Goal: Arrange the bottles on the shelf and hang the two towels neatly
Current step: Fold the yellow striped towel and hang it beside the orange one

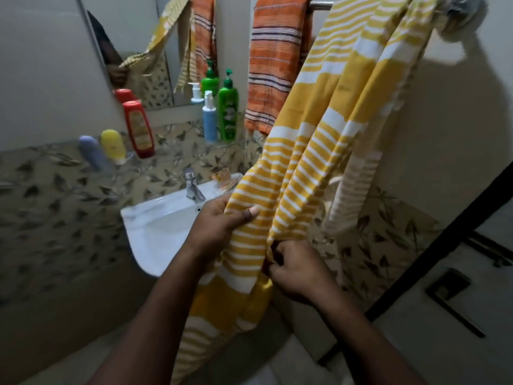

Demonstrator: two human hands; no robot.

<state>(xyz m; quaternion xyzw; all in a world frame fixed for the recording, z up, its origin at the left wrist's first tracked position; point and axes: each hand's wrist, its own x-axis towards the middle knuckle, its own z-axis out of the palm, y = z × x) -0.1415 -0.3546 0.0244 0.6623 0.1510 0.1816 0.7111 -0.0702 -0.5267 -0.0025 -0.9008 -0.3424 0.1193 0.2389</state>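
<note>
A yellow and white striped towel point(327, 129) drapes over the metal rail point(322, 6) at the top right and hangs down, bunched. My left hand point(219, 226) grips its left edge low down, thumb on the front. My right hand point(297, 270) pinches a lower fold just to the right. An orange striped towel point(274, 62) hangs flat on the same rail, to the left. On the glass shelf point(177, 151) under the mirror stand a red bottle point(138, 129), a yellow bottle point(113, 145), a grey-blue bottle point(93, 154), a blue pump bottle point(210, 118) and a green pump bottle point(228, 109).
A white washbasin point(155, 232) with a chrome tap point(193, 184) sits below the shelf. A mirror point(133, 45) is on the wall above. A dark-framed door point(458, 273) with a handle stands at the right. Leaf-patterned tiles cover the lower wall.
</note>
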